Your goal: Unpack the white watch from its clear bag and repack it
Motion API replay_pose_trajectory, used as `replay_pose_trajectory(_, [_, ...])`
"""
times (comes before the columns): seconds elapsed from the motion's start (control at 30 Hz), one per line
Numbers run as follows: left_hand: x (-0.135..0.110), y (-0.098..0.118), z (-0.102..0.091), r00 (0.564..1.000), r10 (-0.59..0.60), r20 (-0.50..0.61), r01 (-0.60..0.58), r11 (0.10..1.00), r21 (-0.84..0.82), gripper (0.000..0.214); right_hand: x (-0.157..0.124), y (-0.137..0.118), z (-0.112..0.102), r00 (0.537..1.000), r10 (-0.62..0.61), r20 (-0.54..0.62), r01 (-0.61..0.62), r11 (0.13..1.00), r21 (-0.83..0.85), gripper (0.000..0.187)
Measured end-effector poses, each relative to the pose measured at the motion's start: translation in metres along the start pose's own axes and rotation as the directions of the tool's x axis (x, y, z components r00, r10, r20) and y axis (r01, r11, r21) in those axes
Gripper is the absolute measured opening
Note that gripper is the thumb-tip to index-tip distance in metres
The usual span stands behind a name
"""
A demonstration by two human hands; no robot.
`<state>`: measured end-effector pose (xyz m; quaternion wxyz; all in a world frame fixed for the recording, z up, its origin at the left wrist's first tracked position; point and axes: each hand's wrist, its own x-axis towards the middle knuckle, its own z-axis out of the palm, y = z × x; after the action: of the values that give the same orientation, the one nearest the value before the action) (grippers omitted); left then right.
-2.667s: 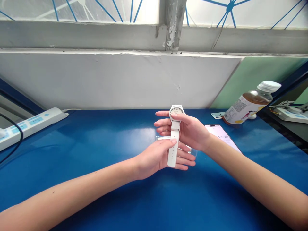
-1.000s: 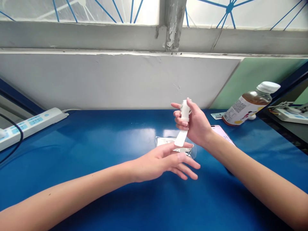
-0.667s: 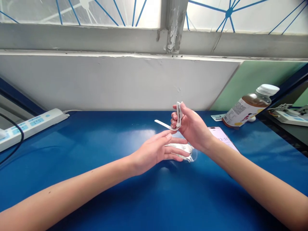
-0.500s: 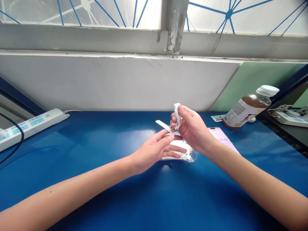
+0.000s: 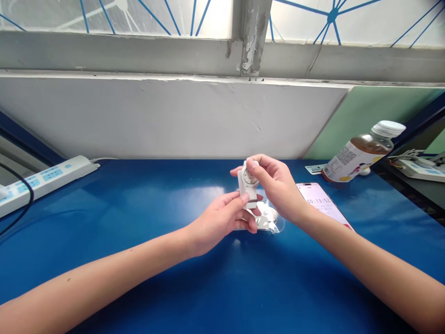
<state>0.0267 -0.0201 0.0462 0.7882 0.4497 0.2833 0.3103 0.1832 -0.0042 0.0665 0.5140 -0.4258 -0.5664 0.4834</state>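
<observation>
A white wristwatch (image 5: 247, 182) with a round pale dial is held just above the blue table (image 5: 139, 260). My right hand (image 5: 278, 190) pinches the watch case from the right, thumb near the dial. My left hand (image 5: 222, 220) comes from below with fingers curled, its fingertips on the watch's lower strap. A clear plastic bag (image 5: 269, 219) lies on the table under both hands, partly hidden by them.
A phone (image 5: 321, 204) with a lit screen lies right of my hands. A brown drink bottle (image 5: 361, 150) leans at the back right, beside a small label card (image 5: 314, 168). A white power strip (image 5: 45, 181) sits at the left edge. A grey wall closes the back.
The watch was stretched out straight between both hands. My right hand then turned it edge-on while my left let go and opened. Now both hands hold it again, dial facing me.
</observation>
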Motion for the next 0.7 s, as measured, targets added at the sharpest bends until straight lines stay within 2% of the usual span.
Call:
replay_pose_trajectory(0.07, [-0.0002, -0.0008, -0.0003, 1.000, -0.009, 0.015, 0.009, 1.000, -0.004, 0.039, 0.0020, 0.0013, -0.0002, 0.999, 0.035, 0.026, -0.036, 0.999, 0.039, 0.033])
replay_pose_trajectory(0.27, [-0.0028, -0.0028, 0.0000, 1.000, -0.019, 0.021, 0.018, 0.998, 0.055, 0.033, 0.0021, 0.0008, 0.0012, 1.000, 0.016, -0.007, -0.015, 0.998, 0.063, 0.029])
replay_pose_trajectory(0.37, [-0.0048, -0.0014, 0.0025, 0.998, -0.041, 0.052, 0.039, 0.998, 0.038, 0.036, 0.0038, 0.0018, -0.0005, 0.999, 0.045, 0.017, -0.046, 0.991, 0.123, 0.027])
replay_pose_trajectory(0.43, [-0.0056, 0.0000, 0.0042, 0.995, -0.065, 0.080, 0.062, 0.998, 0.030, 0.040, 0.0055, 0.0029, -0.0026, 0.985, 0.133, 0.113, -0.154, 0.966, 0.207, 0.027])
replay_pose_trajectory(0.57, [-0.0048, 0.0001, 0.0048, 0.988, -0.106, 0.111, 0.105, 0.994, 0.018, 0.043, 0.0072, 0.0032, -0.0063, 0.880, 0.314, 0.356, -0.430, 0.844, 0.321, 0.028])
replay_pose_trajectory(0.6, [-0.0042, -0.0006, 0.0044, 0.987, -0.112, 0.112, 0.111, 0.994, 0.018, 0.043, 0.0070, 0.0026, -0.0069, 0.868, 0.324, 0.377, -0.453, 0.827, 0.333, 0.026])
replay_pose_trajectory(0.7, [-0.0025, -0.0033, 0.0031, 0.986, -0.126, 0.110, 0.125, 0.992, 0.010, 0.041, 0.0060, 0.0006, -0.0079, 0.870, 0.296, 0.395, -0.445, 0.817, 0.367, 0.022])
